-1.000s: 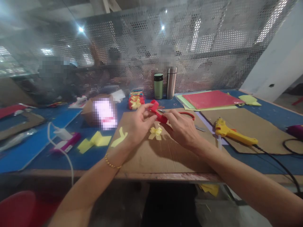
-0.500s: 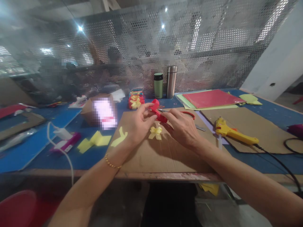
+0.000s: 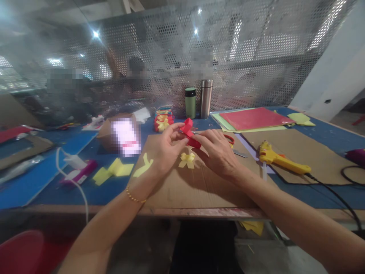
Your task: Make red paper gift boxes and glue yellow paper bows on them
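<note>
A curled strip of glossy red ribbon-like material point(image 3: 194, 143) is pinched between the thumb and the bent fingers of the left hand point(image 3: 170, 149), above a brown cardboard sheet point(image 3: 171, 192). One end of the strip is looped upward past the left fingertips, and its lower end is reached by the curled fingers of the right hand point(image 3: 219, 153). A thin metal point point(image 3: 194, 133) is seen at the right fingertips; whether it is pinched there, or whether the strip is gripped too, cannot be told, as the inner side of that hand is hidden. A red plastic loop handle point(image 3: 229, 139) is partly covered behind the right knuckles.

Just below the fingers, between the two hands, a pale yellow ribbon bow point(image 3: 187, 161) is laid on the cardboard. To the left of the left fingers, a forked yellow strip point(image 3: 144, 166) is partly overlapped by the wrist. Beyond the left fingertips, a red bundle with a yellow bow point(image 3: 163, 121) is set on the blue tabletop point(image 3: 114, 196). Well to the right of the right fingers, a yellow glue gun point(image 3: 282, 160) is rested on its side.
</note>
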Demonstrator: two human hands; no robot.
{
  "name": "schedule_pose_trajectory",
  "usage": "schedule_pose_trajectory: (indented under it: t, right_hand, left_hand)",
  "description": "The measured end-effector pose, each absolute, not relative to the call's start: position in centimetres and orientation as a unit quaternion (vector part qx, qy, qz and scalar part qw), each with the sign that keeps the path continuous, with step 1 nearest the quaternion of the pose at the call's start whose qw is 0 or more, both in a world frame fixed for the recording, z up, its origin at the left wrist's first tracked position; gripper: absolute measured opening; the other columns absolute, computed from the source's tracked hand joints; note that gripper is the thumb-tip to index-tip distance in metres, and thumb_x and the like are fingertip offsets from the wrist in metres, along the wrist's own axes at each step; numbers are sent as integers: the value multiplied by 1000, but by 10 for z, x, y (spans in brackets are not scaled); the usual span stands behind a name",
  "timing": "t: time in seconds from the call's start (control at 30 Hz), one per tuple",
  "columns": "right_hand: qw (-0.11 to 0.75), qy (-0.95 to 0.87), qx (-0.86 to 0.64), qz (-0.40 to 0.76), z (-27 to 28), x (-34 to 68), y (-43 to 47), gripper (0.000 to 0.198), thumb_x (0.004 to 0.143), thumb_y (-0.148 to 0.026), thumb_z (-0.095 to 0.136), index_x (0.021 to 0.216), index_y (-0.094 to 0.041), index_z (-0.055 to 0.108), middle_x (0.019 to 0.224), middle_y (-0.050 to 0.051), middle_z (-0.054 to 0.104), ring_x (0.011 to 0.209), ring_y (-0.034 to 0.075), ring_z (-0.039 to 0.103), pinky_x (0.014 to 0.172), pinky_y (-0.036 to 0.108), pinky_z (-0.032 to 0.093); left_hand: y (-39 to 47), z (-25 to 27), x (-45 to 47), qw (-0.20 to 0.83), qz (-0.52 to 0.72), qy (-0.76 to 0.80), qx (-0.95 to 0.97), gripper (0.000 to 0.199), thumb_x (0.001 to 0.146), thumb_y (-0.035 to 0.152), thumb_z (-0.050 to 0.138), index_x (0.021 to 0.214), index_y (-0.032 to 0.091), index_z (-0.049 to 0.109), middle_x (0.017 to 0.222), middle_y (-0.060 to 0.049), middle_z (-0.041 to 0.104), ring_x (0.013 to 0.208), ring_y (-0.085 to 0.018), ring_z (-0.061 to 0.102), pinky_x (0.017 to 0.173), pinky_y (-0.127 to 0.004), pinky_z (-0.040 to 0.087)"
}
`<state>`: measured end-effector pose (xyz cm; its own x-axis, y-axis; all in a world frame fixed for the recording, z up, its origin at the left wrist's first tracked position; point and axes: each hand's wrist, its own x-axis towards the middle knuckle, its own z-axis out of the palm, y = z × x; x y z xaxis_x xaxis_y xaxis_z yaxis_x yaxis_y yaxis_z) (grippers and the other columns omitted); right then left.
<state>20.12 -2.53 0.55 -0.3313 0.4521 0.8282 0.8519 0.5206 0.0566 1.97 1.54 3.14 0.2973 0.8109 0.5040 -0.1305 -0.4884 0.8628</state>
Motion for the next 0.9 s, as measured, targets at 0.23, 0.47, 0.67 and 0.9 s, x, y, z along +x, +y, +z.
schedule_pose_trajectory:
  t: [0.23, 0.47, 0.67, 0.9]
  right_hand:
    - [404, -781, -412, -238, 4, 203, -24, 23, 104, -31, 53, 119, -20, 67, 105, 12, 68, 95, 27, 57, 82, 41, 45]
    - [410, -785, -410, -217, 5, 201, -23, 23, 103, -33, 55, 119, -20, 66, 109, 13, 68, 97, 28, 59, 82, 42, 46]
    - [411, -790, -395, -228, 4, 200, -23, 25, 103, -31, 54, 123, -18, 64, 111, 14, 69, 99, 29, 60, 80, 42, 46]
    - [424, -794, -377, -215, 5, 199, -25, 21, 101, -25, 58, 119, -19, 67, 107, 12, 68, 98, 28, 60, 81, 42, 46]
  left_hand:
    - [15, 30, 20, 430, 534, 256, 681, 42, 84, 16, 75, 124, 19, 64, 90, -2, 76, 88, -16, 72, 85, -30, 57]
    - [16, 30, 19, 428, 528, 249, 691, 42, 84, 17, 75, 125, 20, 64, 89, -2, 76, 88, -17, 72, 82, -31, 59]
    - [14, 31, 20, 430, 518, 252, 695, 42, 83, 16, 74, 124, 19, 65, 90, -2, 76, 86, -16, 71, 81, -30, 59]
    - [15, 30, 20, 465, 526, 238, 671, 41, 81, 16, 77, 120, 19, 65, 90, -2, 76, 87, -17, 73, 79, -31, 61]
